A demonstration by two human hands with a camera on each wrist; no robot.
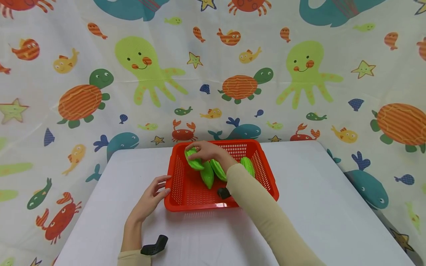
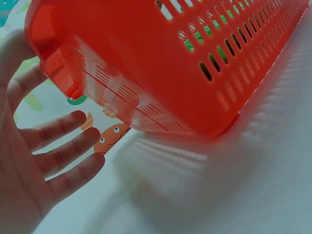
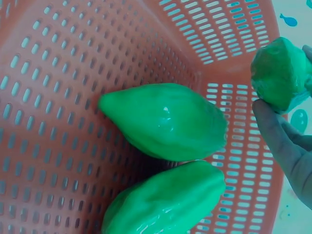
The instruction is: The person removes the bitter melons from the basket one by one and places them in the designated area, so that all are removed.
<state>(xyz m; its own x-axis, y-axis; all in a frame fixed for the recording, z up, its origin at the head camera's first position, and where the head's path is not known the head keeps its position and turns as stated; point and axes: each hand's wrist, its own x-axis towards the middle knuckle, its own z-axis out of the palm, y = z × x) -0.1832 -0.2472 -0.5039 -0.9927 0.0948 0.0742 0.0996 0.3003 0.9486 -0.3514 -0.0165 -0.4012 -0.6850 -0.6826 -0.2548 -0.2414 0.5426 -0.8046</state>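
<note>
Over the left rear of a red plastic basket (image 1: pixel 181 207), my right hand (image 1: pixel 213 152) grips a glossy green papaya-shaped fruit (image 1: pixel 193 162). In the right wrist view this held fruit (image 3: pixel 278 73) is between the fingertips at the upper right, above the basket's rim. Two similar green fruits (image 3: pixel 168 122) lie on the perforated basket floor there. My left hand (image 1: pixel 151 197) rests at the basket's left rim. Its thumb and forefinger touch the rim, while the other fingers (image 2: pixel 68 151) stretch out straight beside the outer wall.
Another green fruit (image 1: pixel 247 166) lies at the basket's right side, partly behind the right forearm. The basket stands on a white-covered table (image 1: pixel 299 177). Behind it hangs a cloth (image 1: pixel 206 125) printed with sea animals. Black wrist devices (image 1: pixel 155 246) are on both arms.
</note>
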